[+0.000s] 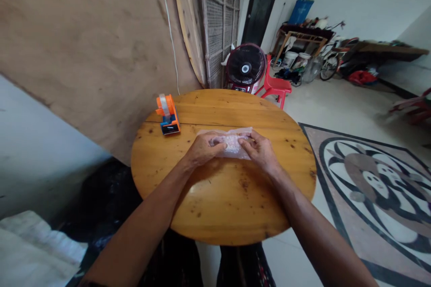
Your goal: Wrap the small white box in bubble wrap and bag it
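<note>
Lying at the middle of the round worktop (218, 206), the bubble-wrap bundle (232, 145) seems partly folded, its edges unfastened. The tape dispenser (173, 121) stands at the worktop's far-left edge. Left grip (203, 147) and right grip (264, 150), half closed, hold the bundle's two ends.

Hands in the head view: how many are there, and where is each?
2. The left hand holds the left part of the bubble wrap; the right hand holds its right part, both over the round table. Some fingers are partly hidden.
</note>
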A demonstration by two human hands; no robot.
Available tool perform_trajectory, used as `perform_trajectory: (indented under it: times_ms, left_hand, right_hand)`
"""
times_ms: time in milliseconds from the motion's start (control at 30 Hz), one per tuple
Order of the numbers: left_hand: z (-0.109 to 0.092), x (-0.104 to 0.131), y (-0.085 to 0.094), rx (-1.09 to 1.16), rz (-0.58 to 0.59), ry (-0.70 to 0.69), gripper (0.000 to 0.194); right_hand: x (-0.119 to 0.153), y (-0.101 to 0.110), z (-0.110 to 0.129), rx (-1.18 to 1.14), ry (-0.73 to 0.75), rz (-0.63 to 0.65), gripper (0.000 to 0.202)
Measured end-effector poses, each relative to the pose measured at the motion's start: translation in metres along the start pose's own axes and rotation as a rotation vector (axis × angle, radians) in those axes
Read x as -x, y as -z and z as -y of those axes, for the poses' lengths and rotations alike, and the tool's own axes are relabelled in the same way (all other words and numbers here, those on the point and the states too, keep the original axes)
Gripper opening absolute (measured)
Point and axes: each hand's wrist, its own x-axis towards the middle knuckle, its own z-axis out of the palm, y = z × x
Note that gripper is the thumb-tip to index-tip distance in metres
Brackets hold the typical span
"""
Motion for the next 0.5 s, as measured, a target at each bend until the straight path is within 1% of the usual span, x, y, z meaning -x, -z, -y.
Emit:
perform_trajectory:
  times_ms: [133, 167, 233, 333, 500]
  left_hand:
    - [0.003, 0.000, -0.002, 0.039, -0.026, 0.070, 0.026]
    - [0.004, -0.001, -0.003, 0.037, -0.032, 0.062, 0.025]
    - [0.005, -0.001, -0.004, 0.030, -0.052, -0.004, 0.020]
    - [0.006, -0.001, -0.005, 0.021, -0.094, -0.078, 0.016]
    - [0.005, -0.002, -0.006, 0.051, -0.091, -0.032, 0.019]
  right_hand:
    - [-0.005, 0.001, -0.004, -0.116, -0.036, 0.092, 0.026]
    - [-0.006, 0.002, -0.003, -0.113, -0.042, 0.110, 0.025]
    - [-0.008, 0.005, 0.000, -0.078, -0.045, 0.136, 0.025]
    - [-0.014, 0.010, 0.009, -0.009, -0.023, 0.217, 0.026]
    - [-0.030, 0.013, 0.017, 0.022, 0.026, 0.366, 0.026]
